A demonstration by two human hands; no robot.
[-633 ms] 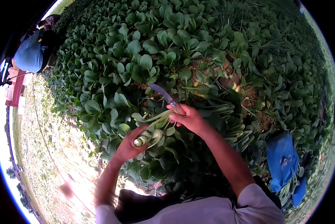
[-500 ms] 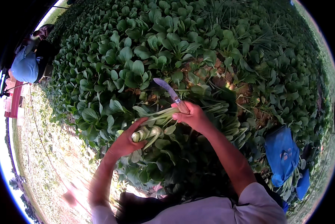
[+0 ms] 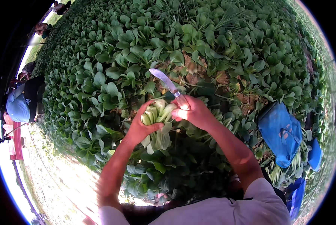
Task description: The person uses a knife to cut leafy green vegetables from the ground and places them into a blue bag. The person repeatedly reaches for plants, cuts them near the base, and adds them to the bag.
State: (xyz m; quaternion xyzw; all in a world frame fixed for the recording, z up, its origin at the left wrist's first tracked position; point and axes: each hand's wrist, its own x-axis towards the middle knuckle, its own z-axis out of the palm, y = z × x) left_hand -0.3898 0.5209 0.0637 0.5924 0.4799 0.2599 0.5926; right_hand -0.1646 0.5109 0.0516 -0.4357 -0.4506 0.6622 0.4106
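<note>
My left hand (image 3: pixel 141 127) is closed round a bunch of bok choy (image 3: pixel 153 113), whose pale, thick stem bases face up. The leaves of the bunch hang down below my fingers. In my right hand (image 3: pixel 198 114) is a knife (image 3: pixel 163 78) with a short curved blade and a wooden handle. Its blade points up and to the left, apart from the bunch. The fingers of the right hand are close beside the stems; whether they touch them I cannot tell. Cut bok choy (image 3: pixel 224 120) lies partly hidden behind my right forearm.
Dense growing bok choy (image 3: pixel 100 78) spreads ahead and to the left, with bare soil (image 3: pixel 222 78) among it. At the right lies a blue bag (image 3: pixel 280 131) with greens beneath it. A person in a blue garment (image 3: pixel 18 105) is at the far left, with others farther back.
The bunch has turned so its stem bases point up, and my left hand has risen with it. My right hand, still holding the knife, is now nearer the left.
</note>
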